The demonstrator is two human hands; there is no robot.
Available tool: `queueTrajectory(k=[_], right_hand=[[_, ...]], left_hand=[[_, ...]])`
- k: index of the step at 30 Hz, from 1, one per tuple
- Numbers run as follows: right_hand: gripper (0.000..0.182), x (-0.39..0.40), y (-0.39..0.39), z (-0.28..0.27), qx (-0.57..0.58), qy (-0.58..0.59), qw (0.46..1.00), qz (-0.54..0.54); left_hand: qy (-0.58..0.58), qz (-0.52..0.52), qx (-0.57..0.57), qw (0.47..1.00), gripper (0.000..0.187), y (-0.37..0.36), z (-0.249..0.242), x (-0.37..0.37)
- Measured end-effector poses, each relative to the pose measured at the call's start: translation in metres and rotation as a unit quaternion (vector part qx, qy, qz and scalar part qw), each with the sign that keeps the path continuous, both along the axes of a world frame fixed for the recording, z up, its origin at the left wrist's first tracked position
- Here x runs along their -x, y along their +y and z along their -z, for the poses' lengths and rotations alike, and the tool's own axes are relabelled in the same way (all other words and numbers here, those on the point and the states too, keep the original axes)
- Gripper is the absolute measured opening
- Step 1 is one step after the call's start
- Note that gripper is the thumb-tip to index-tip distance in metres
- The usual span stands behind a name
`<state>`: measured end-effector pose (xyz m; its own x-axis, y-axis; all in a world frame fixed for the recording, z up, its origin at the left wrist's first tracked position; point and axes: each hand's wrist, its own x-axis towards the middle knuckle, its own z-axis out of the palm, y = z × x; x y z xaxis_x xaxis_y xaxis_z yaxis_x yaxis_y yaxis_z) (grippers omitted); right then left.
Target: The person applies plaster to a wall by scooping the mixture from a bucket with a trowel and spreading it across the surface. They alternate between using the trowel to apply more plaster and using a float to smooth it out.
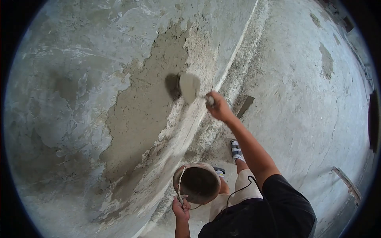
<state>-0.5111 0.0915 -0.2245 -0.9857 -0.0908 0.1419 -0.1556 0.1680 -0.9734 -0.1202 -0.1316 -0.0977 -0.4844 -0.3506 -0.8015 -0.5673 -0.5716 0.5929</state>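
Observation:
My right hand (pixel 218 106) is closed round the handle of a trowel, whose pale, rounded blade (pixel 189 87) is at the wall, over a patch of darker, damp-looking mortar (pixel 137 105). The blade is slightly blurred and casts a shadow to its left. Low in the view, my left hand (pixel 181 207) grips the handle of a bucket (pixel 176 183) that hangs in front of my legs. The bucket's inside is dark, and its contents cannot be made out.
Rough debris (pixel 206 135) lies along the foot of the wall. A flat strip (pixel 245 107) rests on the floor just beyond my right hand. A curved, worn piece (pixel 347 185) is at the far right. My feet stand below, near the wall.

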Motion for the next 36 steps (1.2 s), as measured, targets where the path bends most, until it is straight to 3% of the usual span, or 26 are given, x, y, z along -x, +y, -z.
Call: queueTrajectory(k=[3, 5, 10, 13, 15, 16, 19, 21, 22, 23, 24, 25, 27, 28, 30, 32, 35, 36], right_hand=[[0.022, 0.037, 0.008, -0.004, 0.004, 0.034, 0.999, 0.031], [0.025, 0.052, 0.006, -0.01, -0.055, -0.028, 0.998, -0.004], [0.028, 0.035, -0.027, 0.025, 0.014, -0.004, 0.994, -0.107], [0.023, 0.017, -0.034, 0.03, -0.009, -0.022, 0.992, -0.125], [0.016, 0.004, -0.032, 0.024, -0.23, 0.024, 0.947, -0.224], [0.011, -0.005, -0.036, 0.037, -0.276, 0.068, 0.923, -0.261], [0.013, -0.048, -0.032, 0.047, -0.271, 0.104, 0.9, -0.325], [0.015, -0.086, -0.027, 0.068, -0.046, 0.007, 0.929, -0.367], [0.015, -0.105, -0.021, 0.063, -0.043, 0.001, 0.927, -0.373], [0.018, -0.121, -0.011, 0.046, 0.088, -0.247, 0.885, -0.384], [0.021, -0.135, -0.005, 0.036, 0.208, -0.475, 0.776, -0.36], [0.021, -0.152, -0.008, 0.039, 0.206, -0.478, 0.776, -0.356], [0.027, -0.178, -0.012, 0.049, 0.531, -0.409, 0.669, -0.321], [0.027, -0.18, -0.01, 0.044, 0.527, -0.409, 0.676, -0.313], [0.032, -0.181, -0.013, 0.035, 0.64, -0.422, 0.577, -0.282], [0.03, -0.168, -0.018, 0.029, 0.649, -0.4, 0.584, -0.279], [0.026, -0.133, -0.033, 0.018, 0.578, -0.338, 0.721, -0.179], [0.026, -0.119, -0.042, 0.015, 0.527, -0.336, 0.776, -0.086]], left_hand=[[-0.004, 0.008, 0.019, 1.0, 0.064, -0.001, 0.005, -0.001], [-0.004, 0.003, 0.014, 1.0, 0.063, 0.0, 0.006, 0.001], [0.004, -0.007, -0.006, 1.0, 0.062, 0.0, 0.014, 0.005], [-0.007, 0.006, -0.005, 1.0, 0.061, -0.001, 0.013, 0.006], [-0.016, 0.014, -0.003, 1.0, 0.062, -0.002, 0.012, 0.009], [-0.018, 0.015, -0.003, 1.0, 0.062, -0.002, 0.013, 0.011], [-0.012, 0.004, -0.008, 1.0, 0.059, 0.0, 0.01, 0.013], [-0.01, 0.017, -0.004, 1.0, 0.059, -0.002, 0.012, 0.011], [-0.018, 0.011, -0.004, 1.0, 0.059, -0.003, 0.013, 0.008], [-0.015, 0.005, -0.009, 1.0, 0.059, -0.006, 0.015, 0.005], [-0.01, 0.001, -0.017, 1.0, 0.058, -0.008, 0.017, 0.004], [-0.007, 0.007, -0.023, 1.0, 0.059, -0.01, 0.018, 0.003], [-0.006, 0.015, -0.026, 1.0, 0.059, -0.013, 0.016, 0.004], [-0.001, 0.018, -0.023, 1.0, 0.059, -0.013, 0.017, 0.005], [0.0, 0.021, -0.029, 0.999, 0.06, -0.018, 0.022, 0.001], [-0.009, 0.002, -0.026, 1.0, 0.059, -0.023, 0.023, 0.0], [-0.008, 0.005, -0.023, 1.0, 0.06, -0.032, 0.023, -0.007], [-0.013, 0.003, -0.026, 1.0, 0.061, -0.035, 0.024, -0.008]])
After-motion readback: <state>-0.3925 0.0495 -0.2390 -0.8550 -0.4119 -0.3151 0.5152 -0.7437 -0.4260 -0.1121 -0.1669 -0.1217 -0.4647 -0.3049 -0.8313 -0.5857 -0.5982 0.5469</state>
